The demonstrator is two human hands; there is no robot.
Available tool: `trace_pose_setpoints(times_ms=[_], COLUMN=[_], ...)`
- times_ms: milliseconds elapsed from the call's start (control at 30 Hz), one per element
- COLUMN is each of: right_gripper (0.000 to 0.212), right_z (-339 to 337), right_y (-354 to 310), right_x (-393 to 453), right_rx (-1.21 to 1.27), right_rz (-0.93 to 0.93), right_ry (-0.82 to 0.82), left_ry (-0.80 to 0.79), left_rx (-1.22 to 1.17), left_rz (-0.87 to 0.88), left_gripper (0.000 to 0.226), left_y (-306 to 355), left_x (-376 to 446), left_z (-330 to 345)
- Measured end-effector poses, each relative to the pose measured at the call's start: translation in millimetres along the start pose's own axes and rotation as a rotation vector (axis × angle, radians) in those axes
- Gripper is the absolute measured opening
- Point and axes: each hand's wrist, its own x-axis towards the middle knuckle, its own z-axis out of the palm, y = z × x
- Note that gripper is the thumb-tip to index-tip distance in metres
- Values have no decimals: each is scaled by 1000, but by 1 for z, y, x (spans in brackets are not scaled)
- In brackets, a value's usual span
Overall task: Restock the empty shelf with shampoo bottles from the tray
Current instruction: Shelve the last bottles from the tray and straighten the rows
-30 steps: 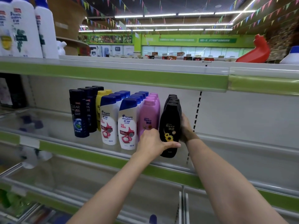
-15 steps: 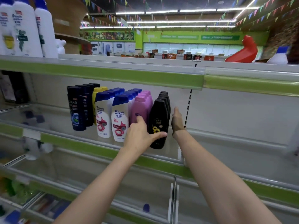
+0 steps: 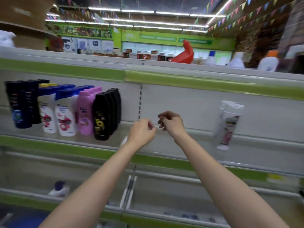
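head | faces forward, slightly down | close to shelf [image 3: 148,159]

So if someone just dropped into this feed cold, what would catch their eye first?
Probably the two bare hands, left hand and right hand, loosely curled and holding nothing in front of the middle shelf. Left of them stands a tidy block of shampoo rows ending in the black bottles; far right, white bottles stand alone.
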Motion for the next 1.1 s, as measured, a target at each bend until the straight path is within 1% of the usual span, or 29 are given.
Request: trace_pose_setpoints(times_ms=[67, 133, 200, 267, 333, 400, 433, 467, 533, 600, 633, 700, 767, 833, 900, 1000, 1033, 1100], right_gripper=[22, 24, 19, 17, 16, 10, 15, 25, 51, 84, 92, 90, 78, 62, 58, 65, 67, 70], right_z=[-38, -78, -119, -156, -188, -212, -222, -230, -239, -241, -241, -241, -240, -232, -220, -192, -182, -164], right_y=[1, 3, 9, 17, 29, 39, 43, 48, 55, 60, 62, 66, 71, 75, 77, 78, 77, 77], right_x=[-15, -29, -42, -49, -52, -48, -44, -38, -25, -13, -8, 1, 10, 16, 21, 29, 31, 34], right_rx=[-48, -72, -77, -98, -122, -188, -205, -188, -146, -119, -91, -8, 14, 10, 25, 76, 92, 111], right_rz=[-36, -67, -76, -59, -22, 7, 30, 63, 137, 183, 179, 149, 124, 128, 137, 115, 115, 129], right_ry=[4, 42, 108, 181, 258, 340, 365, 366, 277, 137, 72, -38, -135, -177, -189, -223, -234, -244], left_ry=[-59, -95, -116, -155, -221, -307, -345, -374, -432, -491, -515, -547, -554, -547, -527, -487, -480, -447], left_rx=[-75, -127, -177, -258, -318, -334, -330, -332, -396, -565, -640, -709, -712, -690, -665, -643, -649, -634], left_rz=[30, 77, 115, 108, 83, 56, 49, 43, 31, -2, -16, -10, 26, 53, 54, 24, 16, 22], left_gripper=[11, 11, 16, 23, 40, 65, 76, 82, 82, 75, 73, 66, 55, 44, 39, 40, 44, 60], left_y=[29, 61, 92, 118, 140, 153, 160, 164, 171, 174, 175, 176, 176, 173, 164, 142, 135, 123], left_x=[1, 2, 1, -1, -2, 0, 2, 4, 11, 17, 19, 21, 22, 24, 29, 36, 37, 40], left_z=[22, 48, 74, 96, 117, 131, 136, 140, 145, 149, 151, 154, 153, 152, 150, 139, 134, 125])
